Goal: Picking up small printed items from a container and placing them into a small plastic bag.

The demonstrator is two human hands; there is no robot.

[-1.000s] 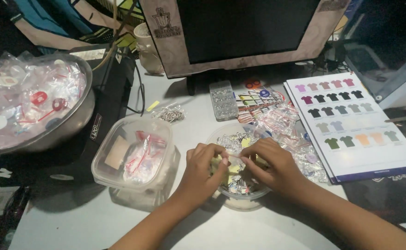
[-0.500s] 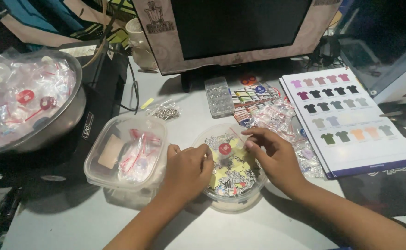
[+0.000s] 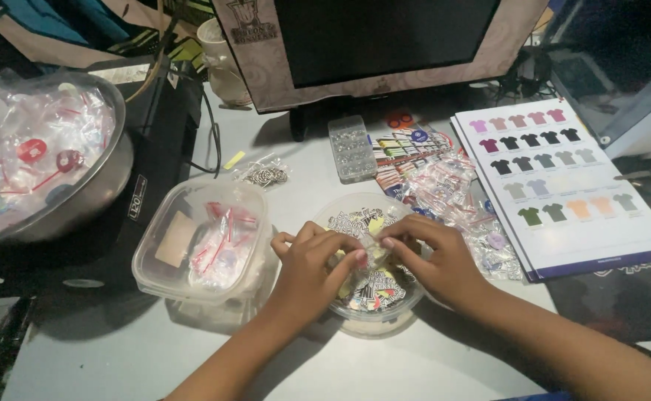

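— What are the hands on?
— Left hand and right hand both pinch a small clear bag over the round tub of stickers.
— Progress?
— Seemingly midway: filled bags sit in the square tub at nine o'clock; many stickers remain.

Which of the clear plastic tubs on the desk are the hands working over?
The round tub of stickers, nearest the person. Both hands meet above it, pinching a small clear bag. The square tub sits untouched to its left.
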